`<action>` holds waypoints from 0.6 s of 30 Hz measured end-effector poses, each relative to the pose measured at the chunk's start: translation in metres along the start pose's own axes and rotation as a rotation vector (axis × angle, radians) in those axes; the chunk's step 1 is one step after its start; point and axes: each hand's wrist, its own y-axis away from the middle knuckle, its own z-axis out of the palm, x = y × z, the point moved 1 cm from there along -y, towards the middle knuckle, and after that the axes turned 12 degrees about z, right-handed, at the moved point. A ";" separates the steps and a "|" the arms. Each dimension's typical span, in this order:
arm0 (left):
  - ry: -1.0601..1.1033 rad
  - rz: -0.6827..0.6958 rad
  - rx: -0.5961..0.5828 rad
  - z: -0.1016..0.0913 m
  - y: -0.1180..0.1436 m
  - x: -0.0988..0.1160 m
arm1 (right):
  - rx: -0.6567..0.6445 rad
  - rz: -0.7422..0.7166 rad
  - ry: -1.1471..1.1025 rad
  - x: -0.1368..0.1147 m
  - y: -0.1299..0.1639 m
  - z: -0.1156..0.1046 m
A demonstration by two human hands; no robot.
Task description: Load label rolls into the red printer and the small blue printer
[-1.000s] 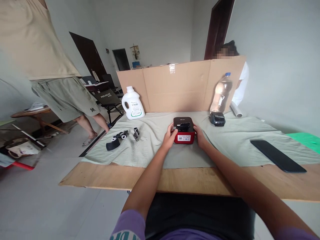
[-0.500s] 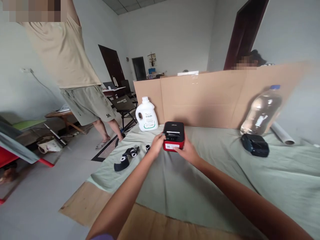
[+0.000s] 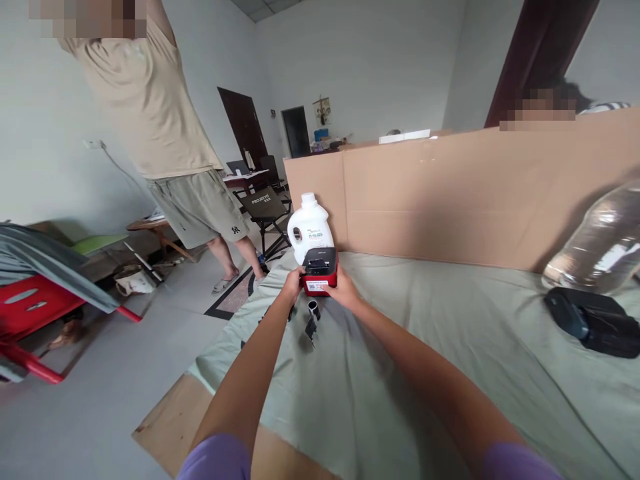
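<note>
Both hands have hold of the box (image 3: 320,268); the left hand (image 3: 293,285) is closed against its left side, the right hand (image 3: 346,291) against its right, with the right thumb across the front by the white label (image 3: 315,287); the box is black on top and red below, and it is directly in front of the jug (image 3: 311,227), hiding the lower part of it; I cannot tell from here whether the two touch, nor whether the box rests on the cloth (image 3: 425,320) or is held just above it.

The jug is white and upright, its handle to the left; the cardboard (image 3: 400,200) stands behind it and runs off to its right; in front of the jug, nearer than the box, a small black clip (image 3: 312,323) lies on the cloth; well to the jug's right is a clear bottle (image 3: 597,247), with a black case (image 3: 595,323) just in front of that.

Left of the jug, past the table, I see a folding chair (image 3: 267,202); farther left stands a person (image 3: 150,127) in a tan top and grey shorts, an arm raised; far to the jug's right, another person (image 3: 577,97) shows over the cardboard.
</note>
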 end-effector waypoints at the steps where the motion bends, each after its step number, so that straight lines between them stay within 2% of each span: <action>1: -0.026 0.018 0.021 -0.001 0.001 0.003 | 0.005 0.032 0.011 0.004 0.003 -0.005; 3: -0.078 0.086 0.078 -0.003 0.010 0.012 | 0.032 0.090 0.066 0.015 0.015 -0.026; 4: -0.118 0.175 0.116 -0.002 0.018 0.018 | 0.042 0.100 0.103 0.022 0.024 -0.044; 6: -0.218 0.465 0.169 0.005 0.042 0.030 | 0.087 0.097 0.229 0.038 0.050 -0.093; 8: -0.313 0.777 0.098 0.022 0.077 0.034 | 0.196 0.094 0.419 0.056 0.084 -0.159; 9: -0.351 0.870 -0.015 0.033 0.098 0.031 | 0.290 0.106 0.527 0.064 0.104 -0.196; 10: -0.389 0.904 -0.180 0.046 0.120 0.026 | 0.414 0.150 0.630 0.071 0.124 -0.233; 12: -0.496 0.898 -0.567 0.072 0.167 0.008 | 0.700 0.305 0.805 0.082 0.165 -0.303; 14: -0.629 0.871 -0.878 0.094 0.213 -0.013 | 0.946 0.511 0.854 0.090 0.198 -0.357; 15: -0.692 0.856 -0.982 0.103 0.232 -0.023 | 1.002 0.618 0.835 0.094 0.209 -0.377; 16: -0.747 0.841 -1.047 0.109 0.250 -0.030 | 1.005 0.730 0.797 0.099 0.217 -0.392; 18: -0.833 0.803 -1.116 0.116 0.276 -0.039 | 0.910 0.889 0.709 0.108 0.225 -0.408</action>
